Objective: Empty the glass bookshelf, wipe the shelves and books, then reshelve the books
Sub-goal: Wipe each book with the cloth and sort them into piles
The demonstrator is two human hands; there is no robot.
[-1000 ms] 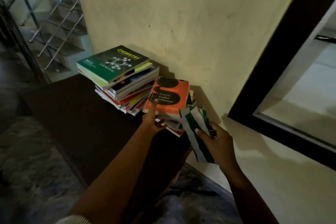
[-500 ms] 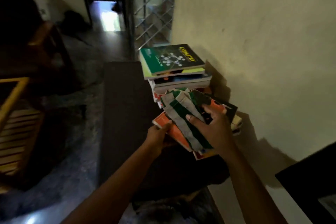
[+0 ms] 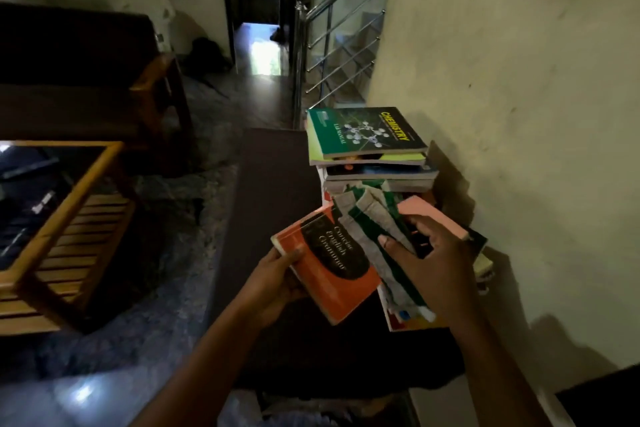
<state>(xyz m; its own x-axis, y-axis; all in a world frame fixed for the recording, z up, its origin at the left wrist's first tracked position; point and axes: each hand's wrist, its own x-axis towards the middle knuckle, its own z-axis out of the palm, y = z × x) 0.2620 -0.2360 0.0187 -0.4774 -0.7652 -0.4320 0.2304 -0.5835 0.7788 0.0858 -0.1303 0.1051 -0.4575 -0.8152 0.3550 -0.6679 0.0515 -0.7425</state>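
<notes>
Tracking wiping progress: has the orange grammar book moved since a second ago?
Yes. The left hand lifted the grammar book toward the person, away from the Chemistry book.

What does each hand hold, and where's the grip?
Left hand grips the orange grammar book by its left edge; right hand holds the striped cloth mid-length.

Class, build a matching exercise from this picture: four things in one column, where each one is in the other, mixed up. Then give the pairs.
Things
1. orange grammar book
2. striped cloth
3. Chemistry lab manual
4. wooden table

Places
A. on top of the stack by the wall
B. gripped in the right hand
C. at the left edge of the view
D. held in the left hand

Pairs: 1-D, 2-B, 3-A, 4-C
</notes>
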